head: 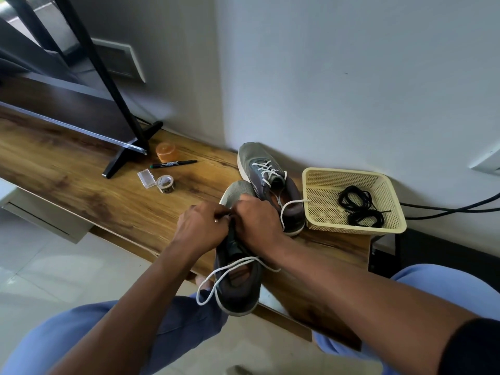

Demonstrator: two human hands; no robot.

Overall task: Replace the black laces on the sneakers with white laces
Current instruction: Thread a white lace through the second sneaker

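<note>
- Left hand [201, 228] and right hand [255, 224], fingers curled, each grip pinching the white lace [230, 269] at the near sneaker [238, 288], frame centre.
- Lace: light, limp; best held near its tip.
- Far sneaker [270, 182] laced white; black laces [359, 207] in basket [351, 230], right.

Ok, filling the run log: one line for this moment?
both hands lacing near grey sneaker | far grey sneaker white-laced | black laces in cream basket

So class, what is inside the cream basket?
Two coils of black laces lie on the floor of the cream basket. Nothing else shows; its near wall hides a little of the floor.
</note>
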